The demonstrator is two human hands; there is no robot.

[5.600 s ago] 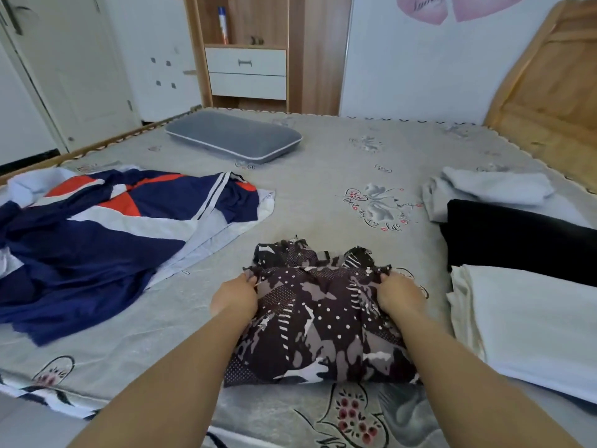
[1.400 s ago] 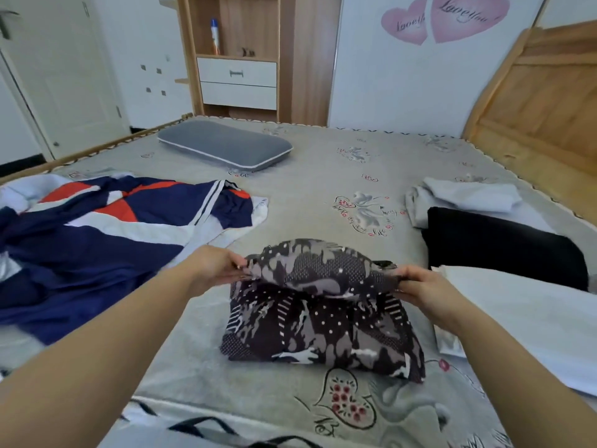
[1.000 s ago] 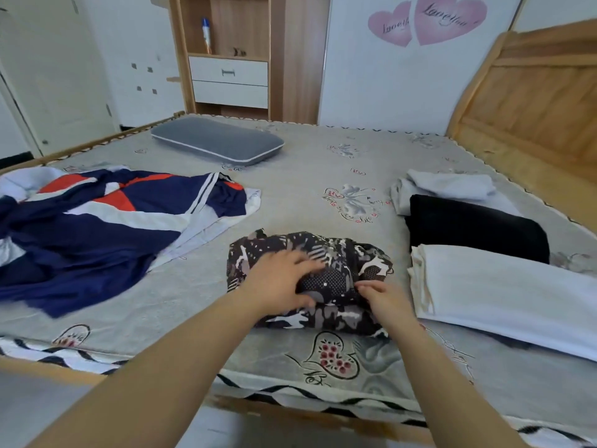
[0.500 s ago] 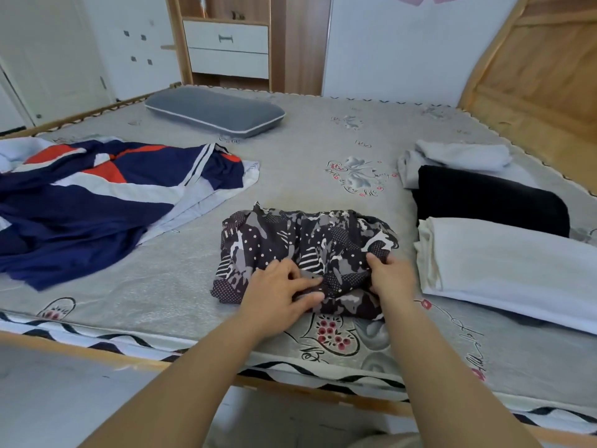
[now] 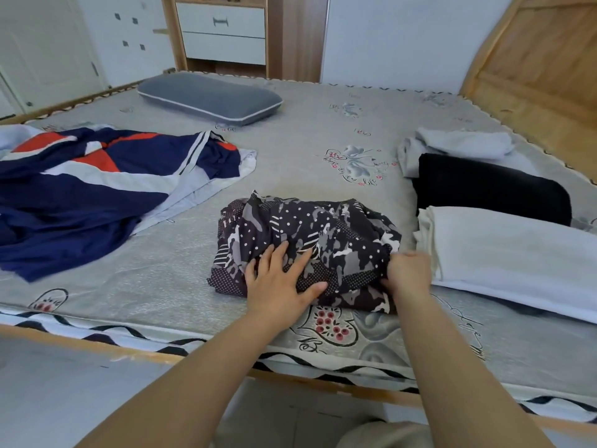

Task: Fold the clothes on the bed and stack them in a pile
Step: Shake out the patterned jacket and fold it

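Note:
A dark patterned garment lies folded into a thick bundle near the bed's front edge. My left hand presses flat on its near left part with fingers spread. At the bundle's right end, my right hand grips the fabric with curled fingers. An unfolded navy, white and orange garment is spread out to the left. To the right lie a folded white cloth, a folded black garment and a folded grey garment, partly overlapping.
The bed has a grey printed mattress cover and a wooden front rail. A grey pillow lies at the far side. A wooden headboard rises at the right, drawers stand behind.
The far flap of the patterned garment was folded over toward me. My left hand went from pinching to pressing flat; my right hand shifted to the bundle's right end.

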